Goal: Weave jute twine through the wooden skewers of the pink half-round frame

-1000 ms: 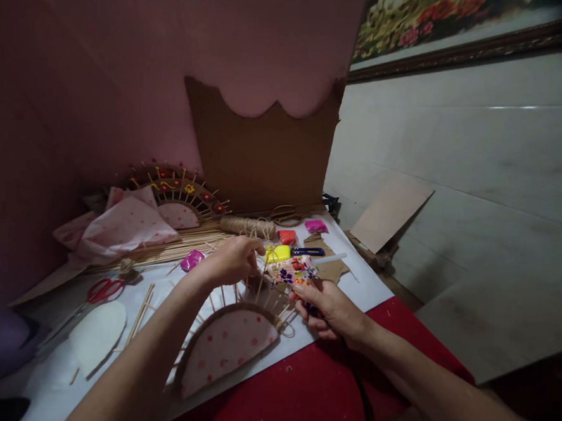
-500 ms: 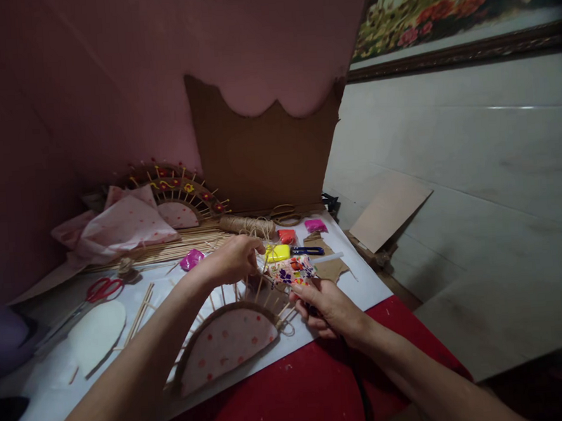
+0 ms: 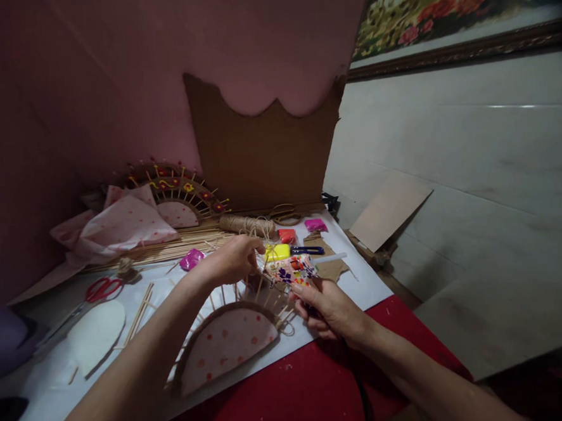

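My right hand (image 3: 329, 309) is wrapped round a hot glue gun (image 3: 291, 270) with a colourful floral pattern. A pale glue stick (image 3: 331, 257) juts from its back, and a dark cord (image 3: 361, 390) hangs below. The gun's nozzle end points left, close to my left hand (image 3: 236, 259). That hand's fingers are pinched together above the thin wooden sticks (image 3: 222, 293) that fan out from a half-round cardboard piece (image 3: 229, 344) faced with pink dotted cloth. What the left fingertips hold is hidden. A twine loop (image 3: 286, 327) lies at the half-round's right corner.
Behind lie a twine roll (image 3: 247, 226), bundled sticks (image 3: 145, 252), dotted cloth (image 3: 124, 223) and a decorated fan (image 3: 184, 186). Near the gun are a yellow packet (image 3: 277, 252) and a blue cutter (image 3: 307, 251). Red scissors (image 3: 103, 288) lie left. Cardboard (image 3: 263, 154) stands behind.
The glue gun and its glue stick have shifted very slightly, the stick's end a little to the right. Both hands stay nearly in place.
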{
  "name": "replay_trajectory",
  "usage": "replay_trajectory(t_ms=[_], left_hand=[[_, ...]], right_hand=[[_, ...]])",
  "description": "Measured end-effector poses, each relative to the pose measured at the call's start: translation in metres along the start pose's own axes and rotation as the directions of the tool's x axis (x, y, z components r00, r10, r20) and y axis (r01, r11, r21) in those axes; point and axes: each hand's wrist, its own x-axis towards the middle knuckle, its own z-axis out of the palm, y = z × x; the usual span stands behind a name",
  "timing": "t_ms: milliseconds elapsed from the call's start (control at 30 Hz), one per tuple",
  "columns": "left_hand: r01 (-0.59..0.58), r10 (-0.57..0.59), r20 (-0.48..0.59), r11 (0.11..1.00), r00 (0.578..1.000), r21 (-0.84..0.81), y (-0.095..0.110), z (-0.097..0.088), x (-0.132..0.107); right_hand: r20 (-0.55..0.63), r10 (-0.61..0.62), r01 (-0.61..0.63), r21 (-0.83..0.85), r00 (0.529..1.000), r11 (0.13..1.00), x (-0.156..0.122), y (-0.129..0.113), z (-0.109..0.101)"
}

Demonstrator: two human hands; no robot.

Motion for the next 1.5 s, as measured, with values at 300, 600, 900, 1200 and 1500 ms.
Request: replay_trajectory(t_ms=[300,600,900,1200,1500], left_hand=[[-0.001,0.001,-0.007,1.000,1.000,-0.012,0.0001,0.0006,0.0000],[-0.010,0.010,-0.001,1.000,1.000,-0.006,-0.0026,0.0018,0.0012],[0.001,0.000,-0.011,1.000,1.000,0.029,-0.0009,0.0012,0.0012],[-0.019,0.021,-0.031,0.999,0.999,0.043,-0.0023,0.0025,0.0026],[0.007,-0.007,0.001,1.000,1.000,-0.016,-0.0003,0.0031,0.0017]], right_hand=[[-0.034,-0.002,0.002,0.003,0.999,1.000,0.0017,-0.0020,0.0026],[-0.026,0.021,-0.022,-0.009,0.999,1.000,0.0010,-0.0017,0.0009],[-0.030,-0.004,0.003,-0.020,1.000,1.000,0.0005,-0.0023,0.0015],[-0.026,0.016,-0.017,-0.059,1.000,0.998,-0.0004,-0.0044,0.0025],[-0.045,0.031,-0.034,-0.058,0.999,0.998,0.0014,-0.0026,0.0014]])
